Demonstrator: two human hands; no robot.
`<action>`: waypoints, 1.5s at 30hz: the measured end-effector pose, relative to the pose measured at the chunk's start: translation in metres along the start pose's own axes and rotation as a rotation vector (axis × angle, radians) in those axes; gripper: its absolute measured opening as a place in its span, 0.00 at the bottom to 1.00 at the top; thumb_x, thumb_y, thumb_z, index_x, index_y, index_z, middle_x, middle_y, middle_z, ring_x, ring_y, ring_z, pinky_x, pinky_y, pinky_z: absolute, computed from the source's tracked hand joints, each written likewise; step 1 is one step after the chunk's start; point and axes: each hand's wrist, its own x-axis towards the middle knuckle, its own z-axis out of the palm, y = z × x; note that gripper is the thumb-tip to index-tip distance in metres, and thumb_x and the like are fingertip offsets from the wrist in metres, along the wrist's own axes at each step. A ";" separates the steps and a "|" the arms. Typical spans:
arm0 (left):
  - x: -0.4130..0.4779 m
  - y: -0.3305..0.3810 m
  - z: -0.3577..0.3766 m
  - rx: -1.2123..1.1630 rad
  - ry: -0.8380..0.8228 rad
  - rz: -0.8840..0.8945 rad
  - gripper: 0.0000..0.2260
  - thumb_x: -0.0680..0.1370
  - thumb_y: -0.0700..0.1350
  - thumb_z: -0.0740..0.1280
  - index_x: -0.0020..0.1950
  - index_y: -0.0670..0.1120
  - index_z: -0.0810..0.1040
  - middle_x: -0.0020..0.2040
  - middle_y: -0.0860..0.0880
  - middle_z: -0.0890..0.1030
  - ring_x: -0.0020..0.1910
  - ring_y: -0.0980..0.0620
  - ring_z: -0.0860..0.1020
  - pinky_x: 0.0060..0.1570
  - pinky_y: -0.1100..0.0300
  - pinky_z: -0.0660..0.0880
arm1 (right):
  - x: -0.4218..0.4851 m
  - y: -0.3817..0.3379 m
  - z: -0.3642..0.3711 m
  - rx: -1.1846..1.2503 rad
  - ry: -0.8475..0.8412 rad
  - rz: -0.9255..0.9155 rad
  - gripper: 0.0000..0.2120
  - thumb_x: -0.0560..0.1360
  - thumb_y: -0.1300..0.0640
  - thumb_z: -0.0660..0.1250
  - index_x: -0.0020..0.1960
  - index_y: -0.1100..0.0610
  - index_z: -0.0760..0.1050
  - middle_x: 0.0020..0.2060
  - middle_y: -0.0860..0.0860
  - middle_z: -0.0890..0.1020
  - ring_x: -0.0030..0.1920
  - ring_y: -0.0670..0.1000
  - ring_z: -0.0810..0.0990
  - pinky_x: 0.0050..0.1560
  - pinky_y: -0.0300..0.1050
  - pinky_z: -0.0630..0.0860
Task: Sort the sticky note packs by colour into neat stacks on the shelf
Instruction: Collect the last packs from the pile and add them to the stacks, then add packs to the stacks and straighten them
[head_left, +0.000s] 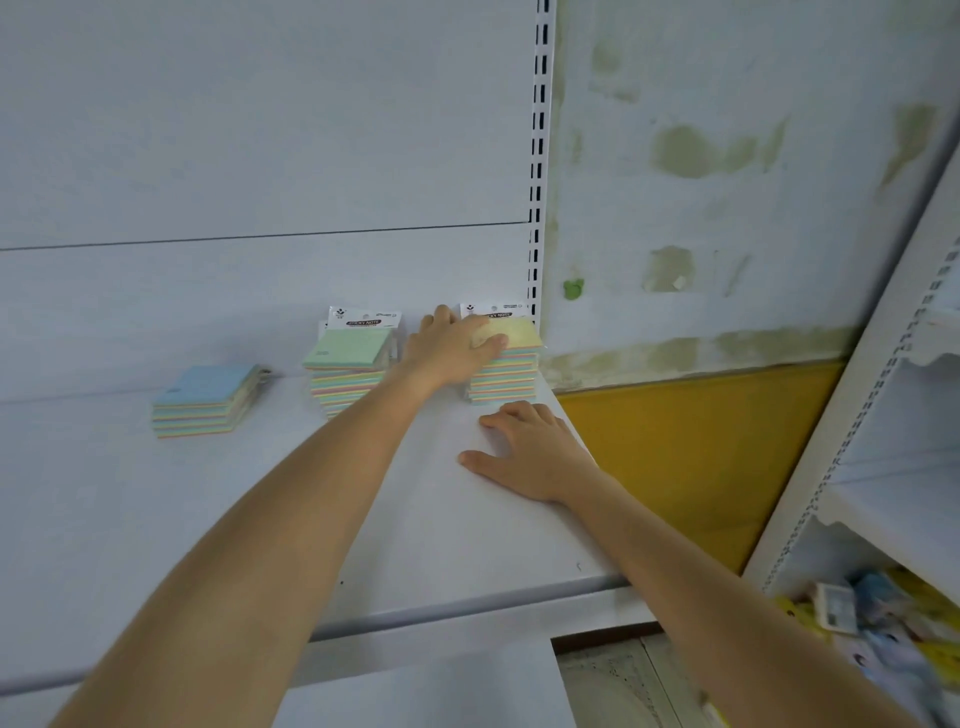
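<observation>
Three stacks of sticky note packs stand on the white shelf (441, 519) in the head view, the only one. A blue-topped stack (208, 395) is at the left and lowest. A green-topped stack (348, 364) is in the middle, with a printed header card upright behind it. A yellow-topped stack (506, 371) is at the right end, close against the slotted upright (540, 156). All three sit toward the back panel, well apart from one another, presumably so that each colour keeps its own place. Every pack shows multicolour edges, so the top sheet appears to be the sorting key. The left hand (452, 348) reaches across from the left and lies on the top yellow pack, fingers stretched flat over its surface and not curled round it. Judged: it is seating or squaring that pack on its stack. Whether the thumb hooks behind the pack cannot be told. The right hand (530, 452) is flat on the bare shelf just in front of the same stack, fingers relaxed and slightly spread, holding nothing, with fingertips near the stack's base. Probably it is a brace while reaching, or a front stop for alignment. The hands are apart, neither clamped on anything. At lower right, a neighbouring rack (883, 364) holds loose packs (883, 618) of mixed colours, blurred. Judged: the sort is unfinished.
</observation>
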 end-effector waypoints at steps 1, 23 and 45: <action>-0.003 -0.002 -0.004 -0.009 0.025 0.006 0.24 0.76 0.62 0.54 0.70 0.55 0.65 0.68 0.44 0.65 0.69 0.43 0.62 0.65 0.47 0.64 | -0.001 -0.001 -0.001 0.017 0.014 -0.004 0.30 0.71 0.35 0.57 0.69 0.49 0.63 0.70 0.50 0.63 0.71 0.53 0.58 0.71 0.50 0.55; -0.284 -0.373 -0.178 0.136 0.287 -0.351 0.20 0.80 0.55 0.53 0.69 0.50 0.66 0.66 0.44 0.72 0.66 0.44 0.69 0.61 0.48 0.69 | 0.038 -0.398 0.127 0.048 -0.044 -0.612 0.22 0.76 0.44 0.59 0.66 0.52 0.67 0.65 0.53 0.71 0.67 0.54 0.67 0.69 0.49 0.62; -0.442 -0.730 -0.304 0.207 0.286 -0.936 0.18 0.80 0.50 0.56 0.69 0.48 0.68 0.69 0.38 0.69 0.68 0.38 0.67 0.69 0.47 0.63 | 0.164 -0.746 0.270 0.202 -0.449 -1.044 0.13 0.75 0.45 0.61 0.56 0.47 0.75 0.56 0.55 0.76 0.59 0.55 0.71 0.63 0.50 0.66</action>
